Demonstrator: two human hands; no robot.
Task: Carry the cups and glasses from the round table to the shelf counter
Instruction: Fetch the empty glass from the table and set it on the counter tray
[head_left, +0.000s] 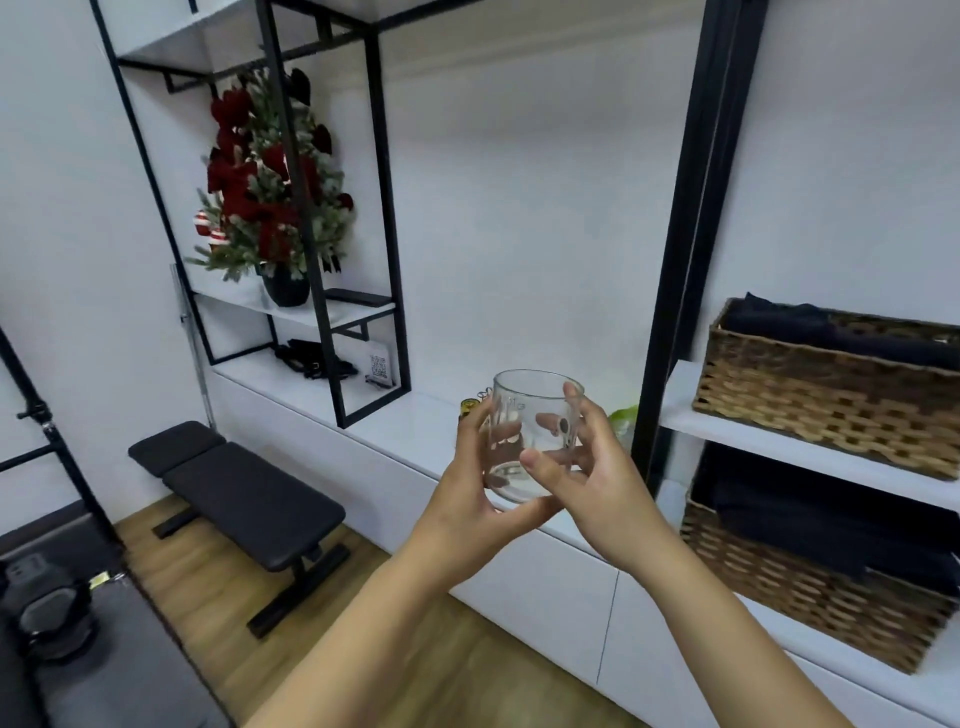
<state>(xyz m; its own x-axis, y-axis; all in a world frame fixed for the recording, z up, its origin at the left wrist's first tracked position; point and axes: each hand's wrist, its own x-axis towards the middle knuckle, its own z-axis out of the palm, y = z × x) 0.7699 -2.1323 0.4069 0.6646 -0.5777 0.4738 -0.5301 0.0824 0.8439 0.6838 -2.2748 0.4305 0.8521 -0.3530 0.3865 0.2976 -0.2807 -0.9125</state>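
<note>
Nearest the camera, two bare forearms reach forward and meet around a clear glass (532, 436). The left hand (480, 478) wraps the glass from its left side, fingers curled around the wall and showing through it. The right hand (592, 467) grasps it from the right, thumb lying across the lower front and fingertips hooked up near the rim. Both hands are grasping the glass, and it touches nothing else.

The glass is held upright with a slight lean; its long axis runs roughly vertical, mouth up, base down between the two palms. It looks empty.

Just beyond and below the hands runs the white surface (410, 421) of the shelf unit. The glass hangs above its front part, not yet resting on it. From the hands the landing spot lies forward and down, so the coming move is probably a short lowering with the base kept level. Neither hand is clearly nearer the surface.

Right behind the glass, partly hidden, stand a small yellow-capped item (470, 407) to the left and something pale green (623, 415) to the right; the gap between them is hard to judge. Farther right, wicker baskets (826, 395) sit on the shelves.
</note>
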